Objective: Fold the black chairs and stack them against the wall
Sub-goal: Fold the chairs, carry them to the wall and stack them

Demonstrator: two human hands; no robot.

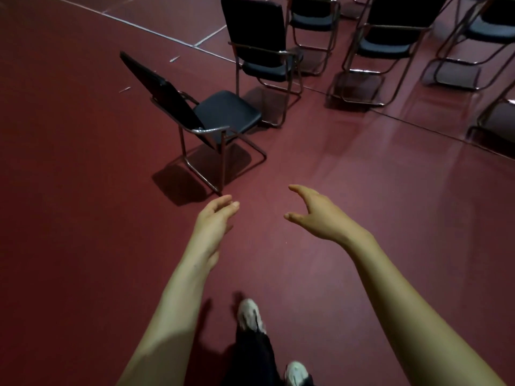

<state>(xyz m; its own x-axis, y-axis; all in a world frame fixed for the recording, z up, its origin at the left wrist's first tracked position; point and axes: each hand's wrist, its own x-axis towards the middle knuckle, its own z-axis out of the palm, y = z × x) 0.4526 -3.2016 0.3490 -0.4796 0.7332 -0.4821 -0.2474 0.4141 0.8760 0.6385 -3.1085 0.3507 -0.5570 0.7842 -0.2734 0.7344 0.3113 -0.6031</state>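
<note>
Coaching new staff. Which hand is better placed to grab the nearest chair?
Left, likely: the left hand, open, is close to the base of the nearest chair; the right hand is farther aside.

Floor (83,190): dark red, smooth sheet or tile finish. Glossy at the right and far right with pale reflections, flatter and more matt-looking at the left. Pale seams (156,32) cross it on the far side. Near chair (227,112): black padded seat, smooth, low sheen, vinyl or leather-type cover, can't tell which. Its frame (223,162): polished metal tube with chrome-like highlights. Far chairs (387,45): same smooth black padding, same shiny metal tube. Trouser leg (250,355): black cloth, matt. Shoes (249,316): white, matt, with grey marks.
</note>
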